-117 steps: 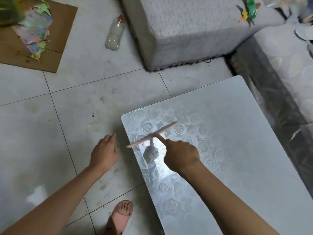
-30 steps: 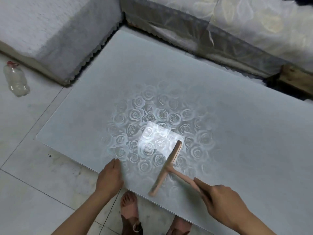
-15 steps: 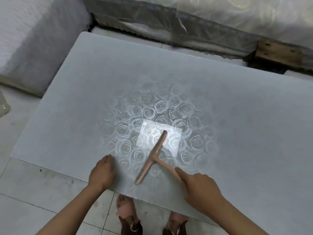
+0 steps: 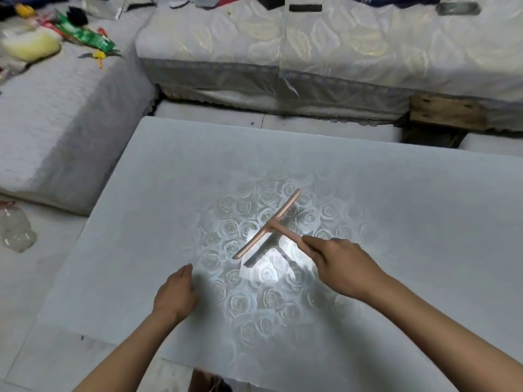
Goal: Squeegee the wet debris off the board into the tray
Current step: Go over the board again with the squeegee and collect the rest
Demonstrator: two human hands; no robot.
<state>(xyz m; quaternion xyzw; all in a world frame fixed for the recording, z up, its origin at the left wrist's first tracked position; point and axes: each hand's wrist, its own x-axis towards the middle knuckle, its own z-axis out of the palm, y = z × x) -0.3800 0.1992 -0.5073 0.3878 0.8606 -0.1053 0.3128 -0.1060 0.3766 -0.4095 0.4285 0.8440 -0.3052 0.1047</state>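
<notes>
Right hand (image 4: 345, 267) grips the squeegee (image 4: 268, 224) by its handle end; the blade seems just above the board (image 4: 141, 193) mid-area. Judged light and stiff, best held by the handle. Left hand (image 4: 175, 292) rests relaxed on the board.

An empty plastic bottle (image 4: 15, 230) with a red cap lies on the white tiled floor (image 4: 25, 292) at the left. Near it is a big grey padded block (image 4: 56, 131). On top of the block sit a soft yellow lump (image 4: 31, 48) and a green wrapper (image 4: 85, 38). A bed (image 4: 339, 52) with a leaf-pattern cover runs along the back. A wooden block (image 4: 447, 113) sticks out under it.
</notes>
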